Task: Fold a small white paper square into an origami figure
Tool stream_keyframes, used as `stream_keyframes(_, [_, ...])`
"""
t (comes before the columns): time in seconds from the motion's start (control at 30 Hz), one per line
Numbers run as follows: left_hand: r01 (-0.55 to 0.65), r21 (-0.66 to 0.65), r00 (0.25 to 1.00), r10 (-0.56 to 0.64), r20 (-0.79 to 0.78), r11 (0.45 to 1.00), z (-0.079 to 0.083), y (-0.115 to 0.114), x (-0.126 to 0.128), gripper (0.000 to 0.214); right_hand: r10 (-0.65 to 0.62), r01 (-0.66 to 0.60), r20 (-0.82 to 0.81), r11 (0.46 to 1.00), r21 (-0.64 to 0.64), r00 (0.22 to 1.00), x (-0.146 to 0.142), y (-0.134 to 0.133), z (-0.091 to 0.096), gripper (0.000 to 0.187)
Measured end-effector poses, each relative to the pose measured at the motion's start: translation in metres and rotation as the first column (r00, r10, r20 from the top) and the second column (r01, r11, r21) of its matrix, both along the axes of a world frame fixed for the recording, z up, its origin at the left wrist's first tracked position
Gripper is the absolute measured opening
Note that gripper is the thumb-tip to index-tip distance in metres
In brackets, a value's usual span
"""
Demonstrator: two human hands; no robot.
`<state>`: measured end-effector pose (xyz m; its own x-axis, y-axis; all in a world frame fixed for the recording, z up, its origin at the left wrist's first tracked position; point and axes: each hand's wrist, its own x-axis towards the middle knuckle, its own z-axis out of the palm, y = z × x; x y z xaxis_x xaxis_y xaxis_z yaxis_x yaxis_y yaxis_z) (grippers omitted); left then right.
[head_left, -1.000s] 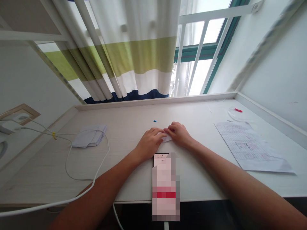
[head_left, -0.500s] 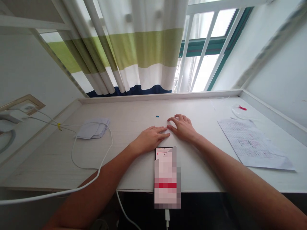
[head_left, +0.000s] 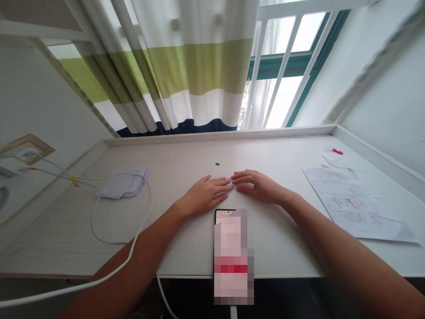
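Note:
My left hand lies palm down on the white desk, its fingers stretched out to the right. Opposite it, my right hand rests with fingers extended to the left, the two sets of fingertips almost meeting. A bit of something white, perhaps paper, shows between the fingertips; the hands hide most of it. Just beyond them is a small blue piece. Below the hands stands a phone with a blurred, pinkish screen and a white cable at its lower end.
To the left sits a stack of white paper, crossed by a white cable. A written sheet lies on the right, with a small red object behind it. A raised ledge bounds the desk at the back.
My right hand has flattened, its curled fingers straightening toward the left. My left hand stays in nearly the same spot. The whole view has shifted slightly.

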<state>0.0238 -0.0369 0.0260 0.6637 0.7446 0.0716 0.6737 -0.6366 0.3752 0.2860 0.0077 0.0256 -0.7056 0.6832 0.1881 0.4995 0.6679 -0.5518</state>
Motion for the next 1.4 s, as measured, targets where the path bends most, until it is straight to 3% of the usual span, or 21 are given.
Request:
stream_keyframes(0.1, [-0.023, -0.031, 1.0, 0.024, 0.011, 0.999, 0.001, 0.001, 0.001, 0.041, -0.02, 0.014, -0.048, 0.992, -0.122, 0.999, 0.001, 0.003, 0.001, 0.021])
stream_keyframes(0.2, [-0.021, -0.044, 1.0, 0.022, 0.018, 0.999, 0.001, 0.001, 0.0, 0.038, -0.048, 0.032, -0.102, 0.987, -0.158, 0.994, 0.002, 0.004, 0.001, 0.019])
stream_keyframes(0.37, [-0.015, -0.058, 0.998, 0.018, 0.058, 0.998, -0.001, 0.002, 0.001, 0.032, -0.058, 0.053, -0.071, 0.996, -0.067, 0.996, -0.004, 0.005, 0.001, 0.019])
stream_keyframes(0.63, [-0.153, -0.048, 0.958, 0.16, 0.237, 0.987, -0.011, 0.011, 0.013, 0.016, -0.059, 0.059, -0.002, 0.998, 0.009, 0.998, -0.011, 0.007, -0.001, 0.021])
stream_keyframes(0.83, [-0.191, -0.132, 0.909, 0.226, 0.35, 0.973, -0.013, 0.01, 0.017, 0.013, -0.104, 0.104, 0.007, 0.994, 0.019, 0.995, -0.013, 0.008, -0.005, 0.02])
stream_keyframes(1.27, [-0.22, -0.193, 0.873, 0.281, 0.399, 0.956, -0.012, 0.009, 0.019, 0.013, -0.049, 0.016, -0.155, 0.978, -0.207, 0.987, 0.003, 0.005, 0.002, 0.021])
stream_keyframes(1.4, [-0.23, -0.224, 0.859, 0.306, 0.41, 0.947, -0.012, 0.009, 0.019, 0.012, -0.096, 0.067, -0.143, 0.977, -0.201, 0.985, 0.0, 0.006, 0.002, 0.021])
